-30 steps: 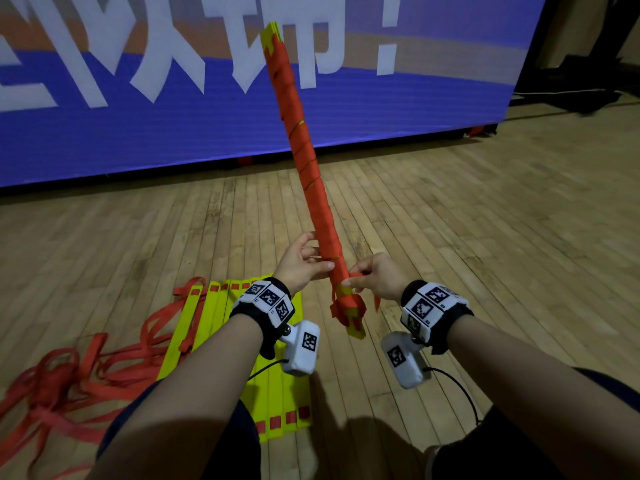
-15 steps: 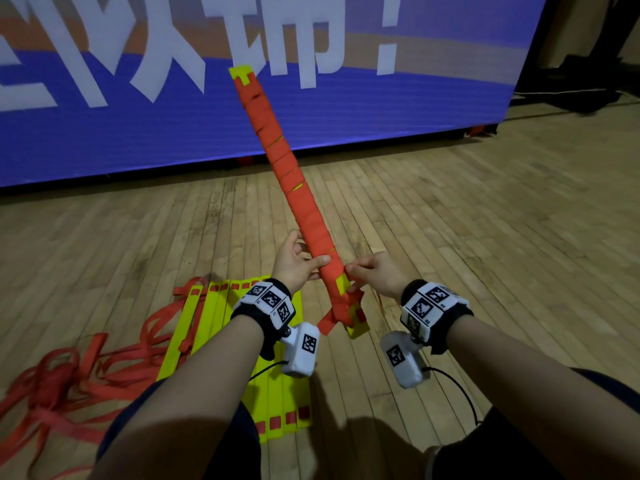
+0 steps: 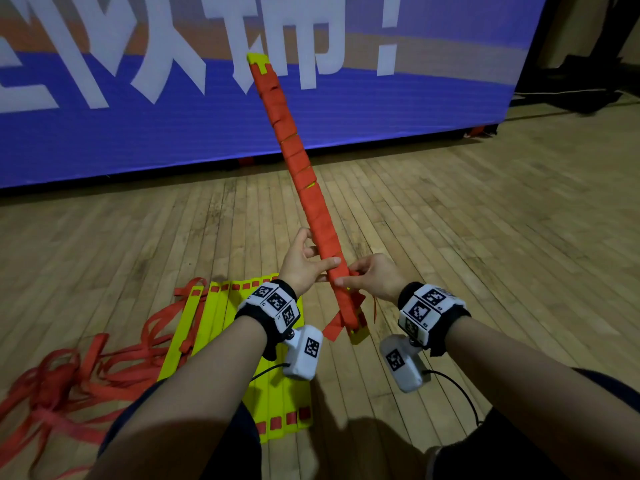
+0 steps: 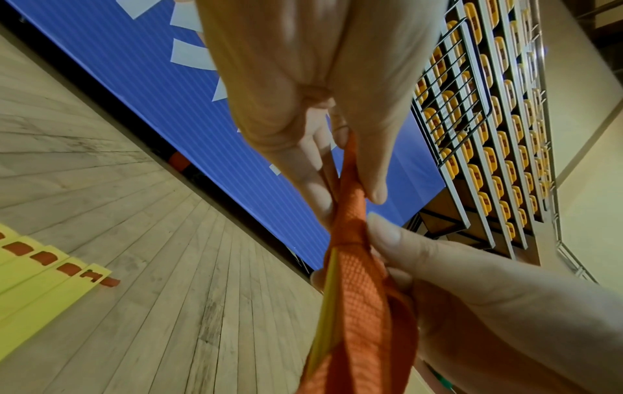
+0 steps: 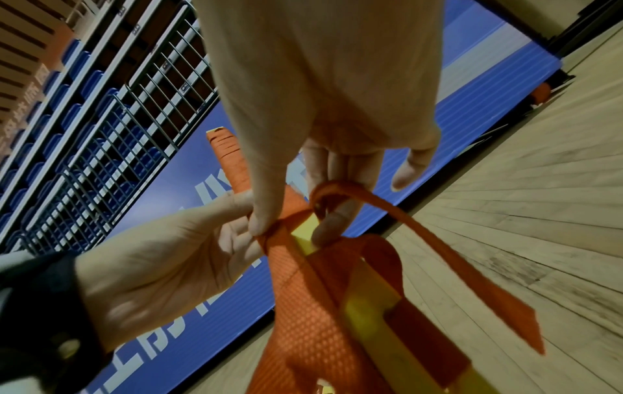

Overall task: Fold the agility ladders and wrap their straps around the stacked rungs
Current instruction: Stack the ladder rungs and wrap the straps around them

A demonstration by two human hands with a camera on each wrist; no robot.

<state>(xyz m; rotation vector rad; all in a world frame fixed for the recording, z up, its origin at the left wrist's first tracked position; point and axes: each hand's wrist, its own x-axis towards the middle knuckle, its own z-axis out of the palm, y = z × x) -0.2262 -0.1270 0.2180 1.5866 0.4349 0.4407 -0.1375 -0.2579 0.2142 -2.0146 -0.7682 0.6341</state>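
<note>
A long bundle of stacked yellow rungs wound in red strap (image 3: 304,181) slants up from my hands toward the blue banner. My left hand (image 3: 311,258) grips it near its lower end, thumb across the front and fingers behind (image 4: 350,186). Just below, my right hand (image 3: 360,275) pinches the red strap (image 5: 435,248) against the bundle, with a loop of it over a finger (image 5: 332,224). The strap's loose tail (image 3: 332,329) hangs by the bundle's yellow bottom end. A second ladder's yellow rungs (image 3: 225,327) lie flat on the floor under my left forearm.
A tangle of loose red straps (image 3: 69,379) from the second ladder spreads over the wooden floor at the lower left. A big blue banner (image 3: 138,133) stands across the back. Bare floorboards (image 3: 485,237) stretch to the right. My knees are at the bottom edge.
The bundle's top has dipped and swung left, then a little back right. A loose strap tail now hangs below my hands, which stay at the bundle's lower end.
</note>
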